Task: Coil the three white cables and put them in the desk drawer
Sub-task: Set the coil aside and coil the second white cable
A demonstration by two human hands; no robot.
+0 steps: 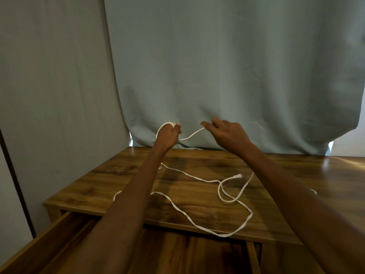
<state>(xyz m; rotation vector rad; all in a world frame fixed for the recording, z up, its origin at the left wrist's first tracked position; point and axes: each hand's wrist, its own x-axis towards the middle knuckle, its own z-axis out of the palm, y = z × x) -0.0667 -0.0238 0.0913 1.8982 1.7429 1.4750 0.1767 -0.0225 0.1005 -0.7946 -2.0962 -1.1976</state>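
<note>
Cable (189,136) slanting between raised hands

Both arms stretched forward, raised over the bench's far edge. Left hand (167,136) curled into a loose fist, back toward camera, cable loops (165,126) wrapped around its fingers. Right hand (227,134) level with it, just beside, palm down, thumb and forefinger pinching the strand running across from the left; other fingers loosely spread.

White cables (199,177) lie on a brown wood-grain desk (296,175); the curtain (217,66) behind is plain pale grey-green.
</note>
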